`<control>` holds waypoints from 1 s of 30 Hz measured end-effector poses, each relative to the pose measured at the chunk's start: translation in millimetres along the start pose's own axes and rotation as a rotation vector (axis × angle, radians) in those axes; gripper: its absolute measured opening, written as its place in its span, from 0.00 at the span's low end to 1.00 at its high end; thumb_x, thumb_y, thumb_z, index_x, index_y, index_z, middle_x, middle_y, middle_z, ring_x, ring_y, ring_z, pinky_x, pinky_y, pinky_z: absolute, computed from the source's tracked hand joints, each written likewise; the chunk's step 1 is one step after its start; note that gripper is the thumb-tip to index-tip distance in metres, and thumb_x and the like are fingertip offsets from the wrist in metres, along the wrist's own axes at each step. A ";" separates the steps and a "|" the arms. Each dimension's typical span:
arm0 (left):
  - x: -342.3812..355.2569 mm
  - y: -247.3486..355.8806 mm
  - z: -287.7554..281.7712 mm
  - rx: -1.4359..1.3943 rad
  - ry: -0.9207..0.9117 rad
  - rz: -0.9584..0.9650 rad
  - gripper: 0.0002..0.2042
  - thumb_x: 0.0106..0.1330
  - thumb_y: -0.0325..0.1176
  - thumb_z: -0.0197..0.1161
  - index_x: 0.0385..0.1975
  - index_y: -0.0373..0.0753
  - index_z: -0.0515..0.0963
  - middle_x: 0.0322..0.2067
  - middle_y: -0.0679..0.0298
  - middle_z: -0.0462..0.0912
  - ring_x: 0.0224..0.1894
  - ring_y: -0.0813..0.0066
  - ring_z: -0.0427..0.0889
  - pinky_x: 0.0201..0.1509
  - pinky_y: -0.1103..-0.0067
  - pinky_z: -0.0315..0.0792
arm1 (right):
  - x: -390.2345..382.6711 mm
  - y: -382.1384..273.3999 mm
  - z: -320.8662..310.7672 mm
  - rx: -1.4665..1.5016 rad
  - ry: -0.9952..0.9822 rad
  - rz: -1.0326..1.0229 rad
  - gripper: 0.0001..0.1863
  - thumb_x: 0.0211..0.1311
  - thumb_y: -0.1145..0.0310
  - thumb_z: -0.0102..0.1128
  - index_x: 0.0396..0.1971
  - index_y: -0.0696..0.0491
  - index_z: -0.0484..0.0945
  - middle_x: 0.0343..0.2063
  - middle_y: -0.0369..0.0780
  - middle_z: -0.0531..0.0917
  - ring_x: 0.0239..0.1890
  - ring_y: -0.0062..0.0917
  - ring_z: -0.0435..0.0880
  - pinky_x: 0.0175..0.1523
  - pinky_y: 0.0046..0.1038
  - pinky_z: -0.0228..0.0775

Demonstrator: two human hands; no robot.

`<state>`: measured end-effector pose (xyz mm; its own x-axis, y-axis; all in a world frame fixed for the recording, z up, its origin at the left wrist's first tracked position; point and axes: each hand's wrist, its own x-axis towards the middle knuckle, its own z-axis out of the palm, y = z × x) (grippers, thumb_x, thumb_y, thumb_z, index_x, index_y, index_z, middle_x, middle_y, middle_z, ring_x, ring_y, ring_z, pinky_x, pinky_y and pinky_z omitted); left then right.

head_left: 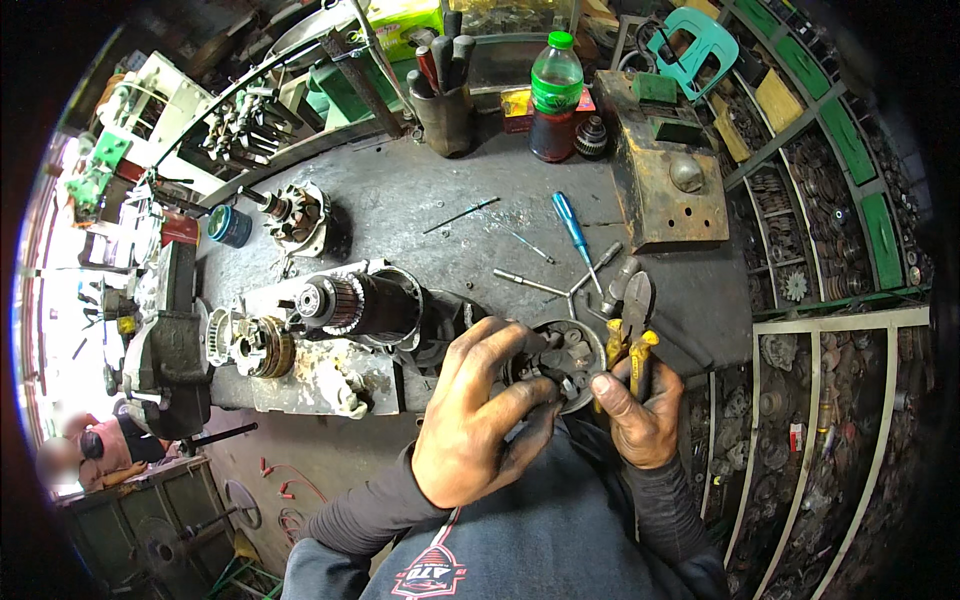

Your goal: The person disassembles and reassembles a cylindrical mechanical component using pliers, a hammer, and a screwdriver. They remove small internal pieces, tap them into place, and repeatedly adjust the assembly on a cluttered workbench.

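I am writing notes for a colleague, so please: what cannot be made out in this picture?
Head view, throughout:
Left hand: whether its fingers pinch anything; the hand itself hides this.
Round grey metal housing: its near-left part; the left hand covers it.
Yellow-handled metal pliers: part of the handles; hidden by the right hand.
Small dark metal parts in the white-edged shelves: exact shapes; too small.

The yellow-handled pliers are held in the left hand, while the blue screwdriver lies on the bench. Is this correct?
Not quite: the hand is wrong. The head view shows the yellow-handled pliers held in the right hand. The blue screwdriver does lie on the bench.
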<state>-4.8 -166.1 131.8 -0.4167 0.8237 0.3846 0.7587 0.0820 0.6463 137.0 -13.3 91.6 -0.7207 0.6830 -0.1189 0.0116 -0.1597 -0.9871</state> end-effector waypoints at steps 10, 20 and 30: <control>-47.0 -11.4 -45.8 0.120 0.604 0.004 0.16 0.56 0.25 0.76 0.44 0.37 0.80 0.47 0.54 0.76 0.46 0.57 0.84 0.52 0.64 0.79 | 44.6 91.9 -59.9 -0.248 0.242 0.031 0.15 0.63 0.63 0.70 0.41 0.59 0.83 0.33 0.35 0.84 0.35 0.22 0.79 0.45 0.28 0.71; -22.5 -56.8 -68.7 0.476 0.444 -0.284 0.42 0.50 0.37 0.81 0.66 0.29 0.69 0.56 0.48 0.80 0.58 0.50 0.79 0.67 0.62 0.64 | 50.6 184.9 -98.3 -0.849 0.207 -0.176 0.22 0.67 0.58 0.67 0.38 0.66 0.75 0.37 0.51 0.77 0.41 0.49 0.76 0.51 0.42 0.68; -12.1 -60.1 -83.2 0.322 0.499 -0.256 0.35 0.43 0.37 0.84 0.55 0.36 0.81 0.46 0.58 0.88 0.48 0.61 0.86 0.64 0.67 0.68 | 37.5 167.2 -82.8 -1.082 0.313 -0.079 0.23 0.74 0.54 0.57 0.46 0.63 0.76 0.51 0.56 0.74 0.57 0.54 0.71 0.64 0.49 0.62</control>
<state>-87.1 -227.8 143.1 -0.7281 0.4022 0.5550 0.6845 0.4696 0.5576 169.3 44.6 -86.8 -0.5426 0.8365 0.0762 0.6774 0.4894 -0.5492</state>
